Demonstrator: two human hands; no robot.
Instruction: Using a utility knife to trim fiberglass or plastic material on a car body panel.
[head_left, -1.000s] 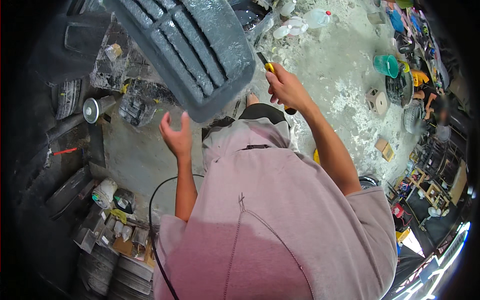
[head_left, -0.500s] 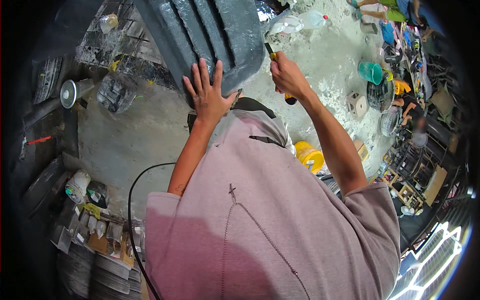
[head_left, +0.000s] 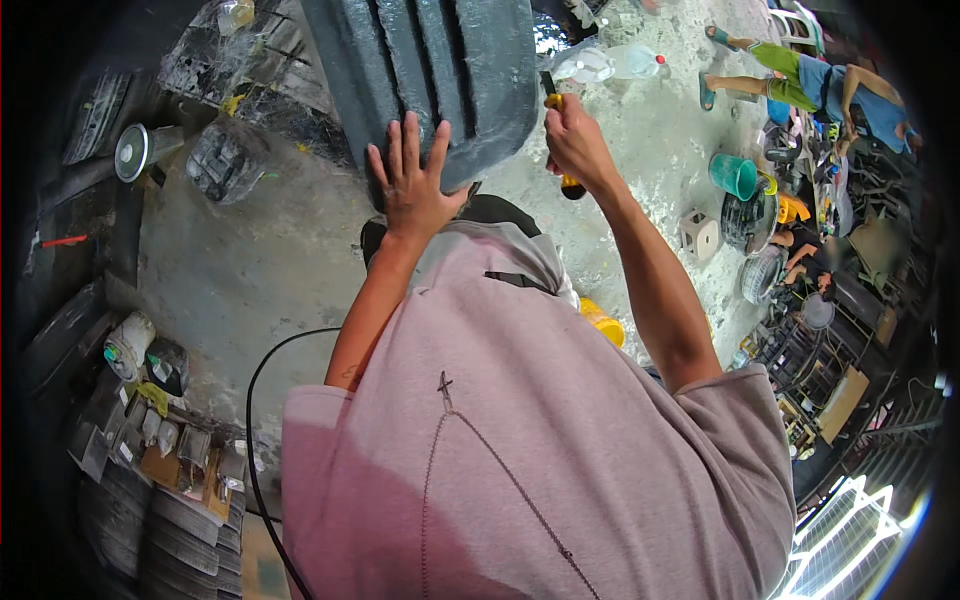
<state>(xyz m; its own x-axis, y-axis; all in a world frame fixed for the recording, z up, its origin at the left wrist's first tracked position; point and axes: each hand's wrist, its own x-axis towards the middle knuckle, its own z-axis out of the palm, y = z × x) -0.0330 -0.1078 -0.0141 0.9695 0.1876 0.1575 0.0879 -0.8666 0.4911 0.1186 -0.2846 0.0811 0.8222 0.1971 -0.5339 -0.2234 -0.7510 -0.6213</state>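
A large dark grey panel (head_left: 500, 112) with deep lengthwise grooves fills the top middle. My left hand (head_left: 414, 185) lies on its near end, fingers spread flat over the ribs and the thumb by the lower edge. To the right of the panel, my right hand (head_left: 577, 143) is closed around a tool with a yellow-and-black handle (head_left: 572, 187). The tool's dark, flat blade (head_left: 547, 84) points up and away, close beside the panel's right edge. Whether the blade touches that edge, I cannot tell.
Clear plastic bottles (head_left: 636, 62) lie beyond my right hand. A green bucket (head_left: 734, 176), a stool (head_left: 699, 234) and tyres (head_left: 764, 274) stand at right; a yellow bucket (head_left: 603, 322) is by my side. A person (head_left: 800, 82) stands far right. A black cable (head_left: 252, 430) runs at left.
The view has shifted a little, and the person at far right is now more fully seen. My left hand stays on the panel; my right hand still grips the tool alongside its edge.
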